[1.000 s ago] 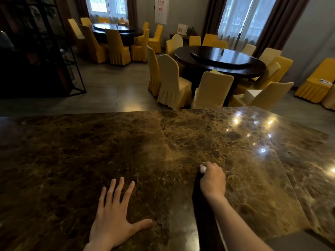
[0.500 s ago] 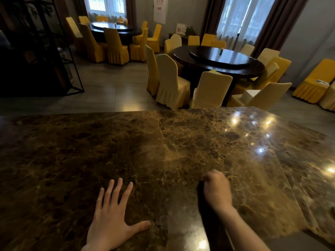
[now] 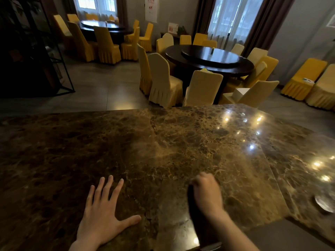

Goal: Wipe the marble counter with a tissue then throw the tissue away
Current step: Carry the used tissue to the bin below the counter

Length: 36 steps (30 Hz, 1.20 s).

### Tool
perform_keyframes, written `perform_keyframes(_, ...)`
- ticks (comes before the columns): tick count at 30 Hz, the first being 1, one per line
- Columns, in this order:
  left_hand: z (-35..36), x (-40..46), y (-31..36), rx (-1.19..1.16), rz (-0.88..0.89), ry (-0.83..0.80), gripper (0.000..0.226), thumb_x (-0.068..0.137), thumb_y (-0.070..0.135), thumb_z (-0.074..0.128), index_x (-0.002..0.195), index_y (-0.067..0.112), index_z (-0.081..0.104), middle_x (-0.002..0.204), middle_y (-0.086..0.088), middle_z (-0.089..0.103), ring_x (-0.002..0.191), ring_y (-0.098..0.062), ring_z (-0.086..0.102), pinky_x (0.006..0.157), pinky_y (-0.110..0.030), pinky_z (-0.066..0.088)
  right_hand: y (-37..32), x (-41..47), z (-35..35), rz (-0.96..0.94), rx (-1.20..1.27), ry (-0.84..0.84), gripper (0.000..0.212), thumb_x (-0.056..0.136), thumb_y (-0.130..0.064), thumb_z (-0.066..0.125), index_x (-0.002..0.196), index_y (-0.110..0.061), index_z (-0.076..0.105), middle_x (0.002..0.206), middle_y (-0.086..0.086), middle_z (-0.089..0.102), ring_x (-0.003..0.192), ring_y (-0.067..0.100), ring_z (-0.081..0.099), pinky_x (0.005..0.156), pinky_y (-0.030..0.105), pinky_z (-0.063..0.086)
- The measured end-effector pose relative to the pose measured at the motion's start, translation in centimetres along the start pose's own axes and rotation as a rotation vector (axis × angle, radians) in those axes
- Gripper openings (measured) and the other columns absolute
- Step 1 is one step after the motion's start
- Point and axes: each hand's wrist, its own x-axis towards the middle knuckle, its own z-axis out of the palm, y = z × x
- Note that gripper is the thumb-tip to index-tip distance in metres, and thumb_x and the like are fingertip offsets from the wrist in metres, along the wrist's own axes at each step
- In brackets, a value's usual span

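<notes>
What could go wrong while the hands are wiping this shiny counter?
The right hand is balled up and blurred, and no tissue shows in it now, so it might rub bare skin on the marble counter and leave smears. The left hand lies flat, fingers spread, and could leave prints on the gloss. A small round dish sits near the right edge; a wide sweep might bump it.
</notes>
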Motion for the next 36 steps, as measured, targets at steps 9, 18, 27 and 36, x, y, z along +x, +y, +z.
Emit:
perform_keyframes(9, 0.2, 0.1, 0.0, 0.014, -0.01, -0.003, 0.135, 0.051, 0.117, 0.013, 0.157, 0.041, -0.021, 0.17, 0.002, -0.026, 0.153, -0.021, -0.035, 0.129, -0.054, -0.013, -1.3, -1.0, 0.5, 0.028, 0.01, -0.009, 0.02, 0.088, -0.001, 0.06, 0.082, -0.012, 0.075, 0.085, -0.002, 0.065, 0.084, 0.018, 0.052, 0.072, 0.032, 0.048)
perform_keyframes(18, 0.4, -0.3, -0.2, 0.0, 0.01, 0.021, 0.136, 0.055, 0.116, 0.017, 0.163, 0.038, -0.007, 0.174, 0.0, -0.014, 0.157, -0.022, -0.024, 0.13, -0.055, -0.009, -0.8, -6.7, -2.0, 0.05, 0.483, -0.203, 0.019, 0.084, -0.014, 0.08, 0.083, -0.032, 0.075, 0.081, -0.013, 0.074, 0.079, 0.003, 0.069, 0.068, 0.022, 0.059)
perform_keyframes(27, 0.4, -0.2, -0.3, -0.011, 0.005, 0.007, 0.134, 0.055, 0.115, 0.018, 0.163, 0.039, -0.003, 0.175, -0.001, -0.01, 0.157, -0.021, -0.021, 0.13, -0.052, -0.012, 1.0, -15.3, -3.4, 0.275, 0.832, -0.512, 0.018, 0.08, -0.005, 0.081, 0.085, -0.022, 0.077, 0.084, 0.004, 0.077, 0.077, 0.022, 0.073, 0.069, 0.028, 0.057)
perform_keyframes(36, 0.0, -0.3, 0.1, 0.006, -0.003, 0.017, 0.137, 0.055, 0.115, 0.016, 0.164, 0.035, 0.001, 0.175, -0.004, -0.007, 0.159, -0.024, -0.017, 0.131, -0.054, -0.008, 3.6, -21.8, 4.3, 0.225, 0.39, -0.605, 0.018, 0.08, -0.02, 0.079, 0.076, -0.035, 0.068, 0.076, -0.008, 0.072, 0.074, 0.003, 0.067, 0.064, 0.025, 0.057)
